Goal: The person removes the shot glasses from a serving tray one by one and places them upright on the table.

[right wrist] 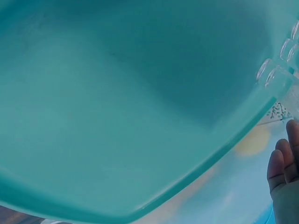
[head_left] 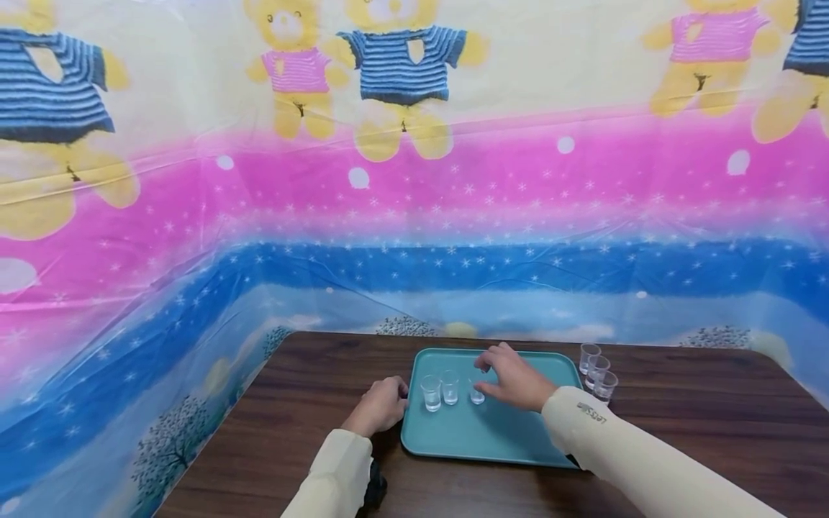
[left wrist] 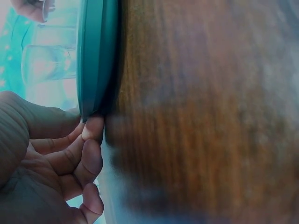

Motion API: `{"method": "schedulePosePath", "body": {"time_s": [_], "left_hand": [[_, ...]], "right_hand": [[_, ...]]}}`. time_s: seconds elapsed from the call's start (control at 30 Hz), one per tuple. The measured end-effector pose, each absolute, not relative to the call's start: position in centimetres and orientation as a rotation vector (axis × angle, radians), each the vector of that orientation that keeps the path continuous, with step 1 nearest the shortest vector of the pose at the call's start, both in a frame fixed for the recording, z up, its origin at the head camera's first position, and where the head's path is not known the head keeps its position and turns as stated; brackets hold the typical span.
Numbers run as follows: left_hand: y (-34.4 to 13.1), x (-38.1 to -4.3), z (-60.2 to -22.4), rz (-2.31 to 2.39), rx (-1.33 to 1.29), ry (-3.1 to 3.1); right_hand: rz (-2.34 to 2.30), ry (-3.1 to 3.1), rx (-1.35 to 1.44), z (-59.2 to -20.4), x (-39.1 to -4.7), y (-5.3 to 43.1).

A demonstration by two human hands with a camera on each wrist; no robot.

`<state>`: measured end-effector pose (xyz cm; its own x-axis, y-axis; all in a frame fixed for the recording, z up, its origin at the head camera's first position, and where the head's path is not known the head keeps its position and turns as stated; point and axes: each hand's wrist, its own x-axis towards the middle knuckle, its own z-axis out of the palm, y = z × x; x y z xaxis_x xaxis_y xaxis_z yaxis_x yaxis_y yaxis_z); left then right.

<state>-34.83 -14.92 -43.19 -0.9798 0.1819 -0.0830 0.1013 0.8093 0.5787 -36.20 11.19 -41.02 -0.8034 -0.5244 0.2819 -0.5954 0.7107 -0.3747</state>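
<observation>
A teal tray [head_left: 518,439] lies on the table, and my left hand [head_left: 386,404] pinches its left rim between thumb and fingers [left wrist: 93,156]. Two small clear cups, one nearer [head_left: 431,394] and one behind it [head_left: 450,388], stand upright on the tray's left part. Right of them is a third clear cup [head_left: 477,393], with my right hand [head_left: 518,378] over and beside it. The thumb and fingers of that hand are spread apart around the cup's top, partly covering it. Whether they touch it is hard to tell. In the right wrist view, fingers [right wrist: 276,165] show near the cups at the right edge.
Three more clear cups [head_left: 596,372] stand in a row on the brown wooden table [head_left: 686,424], just past the tray's right rim. A printed cloth [head_left: 414,273] with bears and snowflakes hangs behind the table and along its left side.
</observation>
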Motion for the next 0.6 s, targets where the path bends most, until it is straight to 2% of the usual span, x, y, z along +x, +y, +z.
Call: {"method": "schedulePosePath", "body": {"time_s": [0.6], "left_hand": [[-14.9,-34.8,-43.1,0.905,0.196,2.857]], "right_hand": [[0.688,-2.752,0.843,-40.9,-36.4,12.3]]}}
